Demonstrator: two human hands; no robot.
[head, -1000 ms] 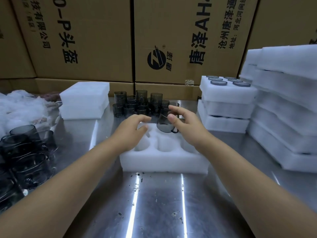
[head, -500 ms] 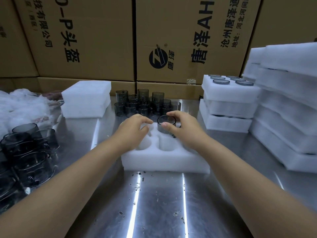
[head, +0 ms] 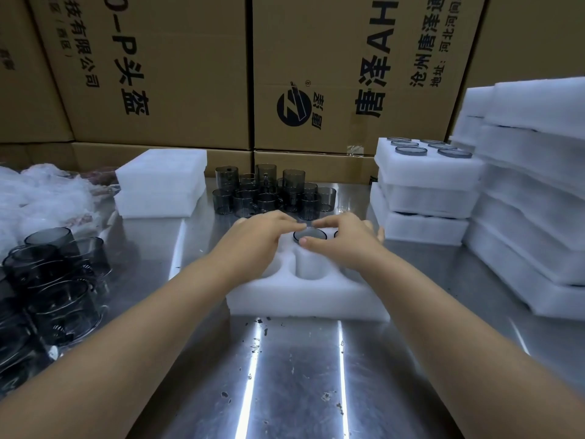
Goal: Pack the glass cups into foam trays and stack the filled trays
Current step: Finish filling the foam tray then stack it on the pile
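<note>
Head view: right hand (head: pixel 342 240) pinches cup (head: pixel 308 236) by the rim, thumb on the near edge, forefinger over the far edge. Cup is upright, sunk in the back-middle pocket of tray (head: pixel 304 299), with only its rim above the foam. Left hand (head: pixel 256 239) is just left of the grip, fingers fairly straight, tips at the cup's far-left rim; can't tell if they touch. An open pocket shows just nearer than the grip, another near-left by the left wrist. Loose cups (head: pixel 272 194) cluster just beyond the grip. Foam block (head: pixel 161 185) is beyond-left. Tray stack (head: pixel 424 191) is right of the grip, cup rims showing in its top tray. More cups (head: pixel 53 270) are well left and nearer. All on steel table (head: pixel 294 375).
</note>
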